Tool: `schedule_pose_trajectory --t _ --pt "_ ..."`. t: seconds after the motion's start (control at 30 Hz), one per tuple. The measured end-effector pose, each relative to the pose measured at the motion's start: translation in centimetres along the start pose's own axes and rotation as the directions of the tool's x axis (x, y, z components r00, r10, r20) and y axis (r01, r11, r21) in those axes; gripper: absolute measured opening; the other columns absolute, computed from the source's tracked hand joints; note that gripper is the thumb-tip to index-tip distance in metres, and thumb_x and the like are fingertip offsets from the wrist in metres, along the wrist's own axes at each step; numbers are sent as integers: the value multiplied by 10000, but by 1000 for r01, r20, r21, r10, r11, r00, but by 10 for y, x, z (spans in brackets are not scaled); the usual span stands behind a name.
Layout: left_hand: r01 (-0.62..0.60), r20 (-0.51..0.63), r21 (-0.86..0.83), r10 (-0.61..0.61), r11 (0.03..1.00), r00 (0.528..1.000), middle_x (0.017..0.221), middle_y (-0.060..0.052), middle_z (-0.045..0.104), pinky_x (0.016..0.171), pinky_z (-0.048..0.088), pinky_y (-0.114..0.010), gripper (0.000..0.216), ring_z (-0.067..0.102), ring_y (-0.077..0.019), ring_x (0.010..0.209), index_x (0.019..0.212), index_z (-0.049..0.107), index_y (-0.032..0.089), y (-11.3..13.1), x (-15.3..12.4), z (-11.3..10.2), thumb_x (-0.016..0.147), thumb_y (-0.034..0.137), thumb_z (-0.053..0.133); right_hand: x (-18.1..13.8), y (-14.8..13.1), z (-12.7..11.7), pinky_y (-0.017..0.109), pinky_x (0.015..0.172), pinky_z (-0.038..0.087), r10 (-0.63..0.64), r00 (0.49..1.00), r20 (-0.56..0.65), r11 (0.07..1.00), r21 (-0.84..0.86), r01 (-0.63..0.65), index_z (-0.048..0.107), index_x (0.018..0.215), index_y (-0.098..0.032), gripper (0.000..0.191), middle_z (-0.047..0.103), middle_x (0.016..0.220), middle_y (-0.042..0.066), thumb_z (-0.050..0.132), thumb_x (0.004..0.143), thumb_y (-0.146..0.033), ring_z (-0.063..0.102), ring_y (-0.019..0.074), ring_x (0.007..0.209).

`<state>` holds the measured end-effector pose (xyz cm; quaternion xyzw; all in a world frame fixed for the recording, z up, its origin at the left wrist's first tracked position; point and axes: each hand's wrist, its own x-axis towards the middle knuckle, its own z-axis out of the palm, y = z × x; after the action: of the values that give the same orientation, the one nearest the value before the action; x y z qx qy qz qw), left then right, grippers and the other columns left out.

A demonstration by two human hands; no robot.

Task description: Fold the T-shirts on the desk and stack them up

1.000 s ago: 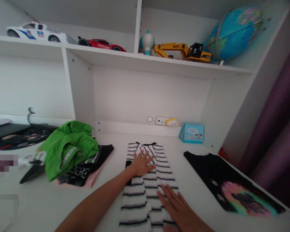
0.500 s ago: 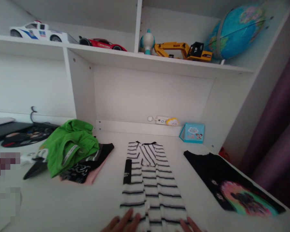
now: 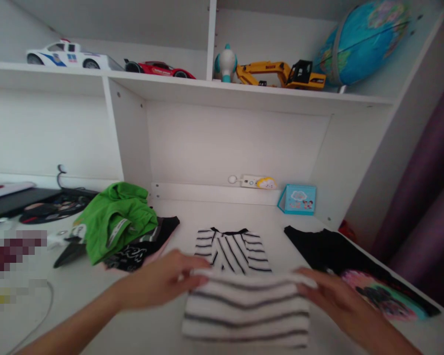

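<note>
A white shirt with black stripes (image 3: 246, 308) lies on the white desk, its dark neckline toward the back. Its near end is lifted and folded over toward the neckline, blurred by motion. My left hand (image 3: 170, 278) pinches the left corner of the raised edge between thumb and fingers. On the opposite corner, my right hand (image 3: 320, 291) grips the same edge. Between the hands the cloth sags slightly, and it covers the shirt's middle part.
Left stands a pile with a green garment (image 3: 122, 222) over dark and pink clothes. A folded black shirt (image 3: 355, 266) with a colourful print lies right. Behind are a blue desk calendar (image 3: 298, 199) and a power strip (image 3: 251, 181). Toys line the shelf (image 3: 170, 84) above.
Both hands have risen from the near end of the striped shirt and moved forward, carrying its lower edge up and over. The view has shifted slightly.
</note>
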<state>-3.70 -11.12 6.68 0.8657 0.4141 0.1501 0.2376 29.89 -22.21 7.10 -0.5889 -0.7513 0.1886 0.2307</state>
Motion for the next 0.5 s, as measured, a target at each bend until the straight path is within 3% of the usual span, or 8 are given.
schedule_pose_trajectory --t 0.07,0.1,0.2,0.33,0.5 --pt "-88 19 34 88 995 996 774 3 629 588 407 -207 387 564 -151 712 951 614 215 -3 40 -19 782 484 393 59 11 0 284 671 457 -10 999 -35 995 94 14 565 997 -172 395 614 810 41 341 810 -438 559 190 765" --pt "-70 -21 78 72 994 997 753 -2 623 582 395 -196 362 557 -144 698 913 612 187 -7 59 -24 791 451 399 87 17 5 258 621 447 14 998 -56 995 101 -8 564 949 -147 362 597 748 28 352 807 -405 549 166 704" --pt "80 -3 226 -82 971 997 706 -15 618 569 379 -188 225 557 -146 683 830 617 141 -26 104 -19 739 312 504 147 36 30 220 531 389 149 984 -98 989 27 -147 556 852 -129 244 551 638 3 393 788 -299 512 126 586" --pt "120 -8 269 -123 956 992 761 -34 632 584 382 -202 180 569 -167 718 823 622 137 -55 123 3 684 228 553 175 59 60 215 590 343 191 971 -142 976 -76 -203 546 680 -153 113 558 652 8 476 735 -223 512 130 656" --pt "122 -64 285 -108 951 992 882 -34 624 683 388 -214 218 560 -167 821 917 593 172 -67 124 6 750 256 481 179 72 65 219 628 332 236 953 -191 956 -131 -263 543 802 -172 136 594 789 32 422 774 -229 527 139 729"
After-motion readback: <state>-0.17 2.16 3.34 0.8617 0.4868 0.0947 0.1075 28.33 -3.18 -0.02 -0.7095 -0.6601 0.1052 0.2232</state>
